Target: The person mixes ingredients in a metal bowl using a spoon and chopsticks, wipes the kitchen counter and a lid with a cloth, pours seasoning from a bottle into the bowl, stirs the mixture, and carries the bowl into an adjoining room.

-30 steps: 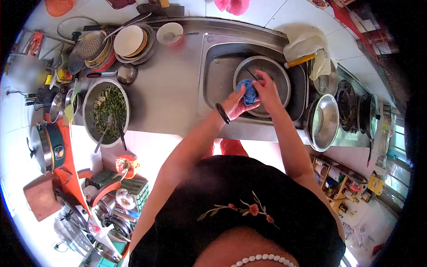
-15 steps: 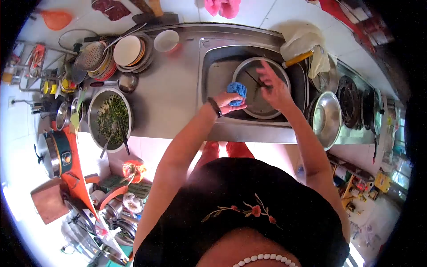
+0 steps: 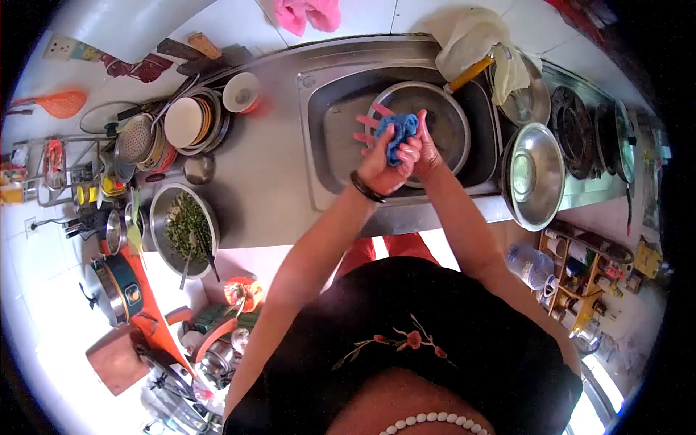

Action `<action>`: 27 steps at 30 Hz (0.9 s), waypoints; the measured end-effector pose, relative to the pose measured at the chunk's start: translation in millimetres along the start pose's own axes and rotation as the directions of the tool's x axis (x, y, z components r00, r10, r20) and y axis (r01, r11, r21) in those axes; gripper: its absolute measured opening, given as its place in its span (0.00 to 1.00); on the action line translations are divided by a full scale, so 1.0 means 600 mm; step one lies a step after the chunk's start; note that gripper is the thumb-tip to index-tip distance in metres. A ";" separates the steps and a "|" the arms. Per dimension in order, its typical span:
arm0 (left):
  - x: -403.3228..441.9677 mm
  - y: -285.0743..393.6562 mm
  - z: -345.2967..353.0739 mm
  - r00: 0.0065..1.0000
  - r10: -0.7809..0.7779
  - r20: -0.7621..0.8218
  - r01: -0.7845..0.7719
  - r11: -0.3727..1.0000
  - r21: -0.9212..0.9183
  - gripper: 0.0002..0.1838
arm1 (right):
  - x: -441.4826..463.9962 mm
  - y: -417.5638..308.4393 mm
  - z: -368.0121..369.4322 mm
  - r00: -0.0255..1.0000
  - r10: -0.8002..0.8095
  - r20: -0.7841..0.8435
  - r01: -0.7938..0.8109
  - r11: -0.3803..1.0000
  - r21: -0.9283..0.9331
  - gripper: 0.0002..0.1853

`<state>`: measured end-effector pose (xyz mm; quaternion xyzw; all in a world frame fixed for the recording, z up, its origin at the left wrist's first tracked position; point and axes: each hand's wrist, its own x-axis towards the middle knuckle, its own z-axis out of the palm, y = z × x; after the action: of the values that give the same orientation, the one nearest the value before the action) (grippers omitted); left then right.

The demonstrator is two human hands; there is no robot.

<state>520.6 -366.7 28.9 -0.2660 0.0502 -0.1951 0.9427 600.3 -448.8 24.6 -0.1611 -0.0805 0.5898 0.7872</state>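
At the wearer's twelve o'clock, above the sink (image 3: 339,119), the left hand (image 3: 390,165) clenches the blue cloth (image 3: 397,133). The right hand (image 3: 426,151), partly hidden, appears spread behind; a slackened left grip could drop it.

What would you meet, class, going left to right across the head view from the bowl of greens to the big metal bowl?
Bowl of greens, white bowl, blue cloth, yellow handle, big metal bowl.

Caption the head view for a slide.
Left hand gripping a crumpled blue cloth against the right hand, over a sink holding a round metal basin.
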 end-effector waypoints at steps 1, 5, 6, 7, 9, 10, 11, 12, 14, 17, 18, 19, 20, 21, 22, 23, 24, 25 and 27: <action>0.015 -0.016 -0.010 0.997 0.079 0.001 -0.078 0.995 -0.058 0.30 | 0.007 0.001 0.010 0.994 -0.070 0.078 0.062 0.993 0.101 0.51; 0.022 -0.054 -0.012 0.975 0.217 -0.053 -0.223 0.959 -0.174 0.32 | 0.007 -0.039 0.053 0.980 -0.179 0.084 0.188 0.976 -0.111 0.53; 0.024 -0.062 -0.005 0.970 0.233 -0.071 -0.243 0.950 -0.194 0.33 | 0.005 -0.050 0.044 0.988 -0.126 0.088 0.139 0.974 -0.177 0.52; 0.025 -0.074 0.020 0.918 0.327 -0.224 -0.340 0.940 -0.025 0.29 | 0.005 -0.065 0.041 0.994 -0.070 0.087 0.089 0.966 -0.243 0.52; 0.022 -0.052 0.001 0.986 0.160 -0.047 -0.150 0.975 0.166 0.26 | 0.006 -0.078 0.048 0.999 0.019 0.032 -0.009 0.957 -0.291 0.49; 0.020 -0.044 0.002 0.998 0.064 0.030 -0.069 0.959 0.275 0.24 | 0.011 -0.087 0.055 0.998 0.067 -0.011 -0.066 0.929 -0.365 0.49; 0.020 -0.039 0.006 0.990 0.063 -0.126 -0.024 0.958 0.287 0.18 | 0.020 -0.097 0.059 0.992 0.111 -0.054 -0.124 0.892 -0.435 0.50; 0.021 -0.033 0.009 0.979 0.091 -0.181 -0.022 0.937 0.350 0.17 | 0.028 -0.105 0.059 0.983 0.153 -0.097 -0.181 0.846 -0.502 0.51; 0.026 -0.018 0.011 0.945 0.155 -0.287 -0.003 0.884 0.467 0.14 | 0.042 -0.111 0.051 0.965 0.211 -0.158 -0.263 0.790 -0.554 0.46; 0.045 0.015 -0.022 0.931 0.202 -0.305 0.011 0.818 0.575 0.10 | 0.070 -0.110 0.010 0.954 0.224 -0.201 -0.300 0.673 -0.675 0.42; 0.049 0.019 -0.029 0.923 0.227 -0.311 0.012 0.791 0.611 0.10 | 0.075 -0.107 -0.006 0.952 0.215 -0.217 -0.306 0.636 -0.709 0.41; 0.055 0.020 -0.035 0.888 0.310 -0.341 -0.007 0.749 0.663 0.09 | 0.079 -0.104 -0.022 0.951 0.207 -0.232 -0.310 0.597 -0.740 0.39; 0.060 0.027 -0.046 0.875 0.326 -0.358 -0.003 0.743 0.669 0.08 | 0.085 -0.103 -0.037 0.949 0.186 -0.256 -0.316 0.536 -0.783 0.37; 0.065 0.036 -0.061 0.861 0.341 -0.378 0.004 0.738 0.674 0.08 | 0.088 -0.101 -0.052 0.946 0.162 -0.279 -0.323 0.473 -0.820 0.35; 0.070 0.043 -0.078 0.846 0.354 -0.398 0.011 0.735 0.678 0.08 | 0.090 -0.096 -0.065 0.944 0.138 -0.300 -0.330 0.408 -0.851 0.33; 0.077 0.048 -0.091 0.817 0.407 -0.409 0.008 0.701 0.713 0.08 | 0.092 -0.091 -0.075 0.938 0.093 -0.333 -0.342 0.378 -0.860 0.32; 0.086 0.054 -0.103 0.771 0.455 -0.446 0.032 0.671 0.741 0.08 | 0.093 -0.087 -0.083 0.931 0.044 -0.363 -0.354 0.349 -0.868 0.31; 0.094 0.059 -0.114 0.719 0.502 -0.480 0.062 0.642 0.764 0.09 | 0.093 -0.082 -0.094 0.920 -0.007 -0.391 -0.369 0.321 -0.872 0.30; 0.106 0.074 -0.133 0.617 0.588 -0.524 0.171 0.550 0.818 0.07 | 0.100 -0.069 -0.145 0.915 -0.127 -0.383 -0.355 0.195 -0.914 0.28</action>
<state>578.3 -395.4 -62.0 0.3109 0.3786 -0.1583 0.8573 682.9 -416.1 -45.8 -0.7356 -0.2688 0.4200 0.4586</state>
